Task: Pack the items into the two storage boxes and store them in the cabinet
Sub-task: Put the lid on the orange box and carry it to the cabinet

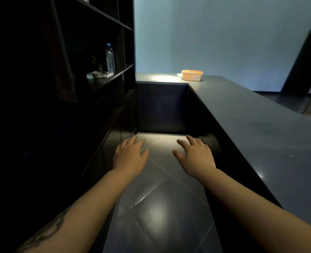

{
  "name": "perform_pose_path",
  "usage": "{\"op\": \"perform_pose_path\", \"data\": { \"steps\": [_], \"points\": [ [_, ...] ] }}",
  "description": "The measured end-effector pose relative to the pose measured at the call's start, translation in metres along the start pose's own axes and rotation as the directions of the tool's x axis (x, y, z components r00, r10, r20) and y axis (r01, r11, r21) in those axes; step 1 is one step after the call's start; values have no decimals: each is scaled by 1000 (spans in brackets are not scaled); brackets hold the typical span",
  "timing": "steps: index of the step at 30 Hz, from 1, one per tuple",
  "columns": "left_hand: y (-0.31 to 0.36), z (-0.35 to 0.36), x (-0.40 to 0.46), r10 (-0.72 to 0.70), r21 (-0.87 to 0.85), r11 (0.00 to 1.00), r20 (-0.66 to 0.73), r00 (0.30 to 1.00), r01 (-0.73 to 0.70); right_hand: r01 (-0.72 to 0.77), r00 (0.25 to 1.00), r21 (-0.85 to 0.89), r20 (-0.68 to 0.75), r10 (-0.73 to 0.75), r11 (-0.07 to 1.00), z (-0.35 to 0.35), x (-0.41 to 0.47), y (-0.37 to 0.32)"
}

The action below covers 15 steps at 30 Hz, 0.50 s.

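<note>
While both arms are reaching forward over the dark tiled floor (162,207), the scene is lying dim from side to side. At the far left a dark shelving cabinet (89,52) is standing tall, and on one of its shelves a clear water bottle (110,58) is standing upright, with a few small items just beside its base that are too dim to make out. The left hand (131,154) is hovering palm down in the aisle, its fingers relaxed and slightly spread, holding nothing; a dark tattoo is showing on that forearm near the bottom edge. The right hand (195,156) is floating level with it and well apart from it, fingers likewise loose and fanned, gripping nothing. Beyond the hands a low dark cupboard front (162,108) is closing off the aisle. To the right a long dark counter (251,128) is running away from the viewer, and at its far end an orange storage box (192,75) is sitting, with a small white object (179,75) touching or just beside its left side. A pale blue wall (215,33) is rising behind it.
</note>
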<state>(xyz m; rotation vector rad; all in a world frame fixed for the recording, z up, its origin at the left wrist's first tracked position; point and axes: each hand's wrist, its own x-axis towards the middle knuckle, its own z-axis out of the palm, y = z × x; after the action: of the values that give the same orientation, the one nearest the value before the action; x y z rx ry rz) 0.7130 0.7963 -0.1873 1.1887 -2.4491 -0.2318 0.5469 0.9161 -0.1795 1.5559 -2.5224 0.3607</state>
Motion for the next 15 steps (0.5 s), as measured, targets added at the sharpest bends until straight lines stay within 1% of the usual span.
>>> {"op": "perform_pose_path", "data": {
  "steps": [6, 9, 12, 15],
  "points": [
    [7, 38, 136, 73, -72, 995, 53, 996, -69, -107, 994, -11, -7, 107, 994, 24, 122, 44],
    [8, 65, 207, 101, -105, 990, 41, 994, -96, -127, 991, -5, -39, 127, 992, 43, 194, 68],
    [11, 96, 279, 99, -122, 988, 35, 994, -94, -128, 990, -2, -61, 128, 992, 63, 267, 95],
    [14, 123, 355, 78, -123, 990, 66, 995, -70, -144, 989, 12, -41, 145, 989, 78, 341, 121]
  ]
}}
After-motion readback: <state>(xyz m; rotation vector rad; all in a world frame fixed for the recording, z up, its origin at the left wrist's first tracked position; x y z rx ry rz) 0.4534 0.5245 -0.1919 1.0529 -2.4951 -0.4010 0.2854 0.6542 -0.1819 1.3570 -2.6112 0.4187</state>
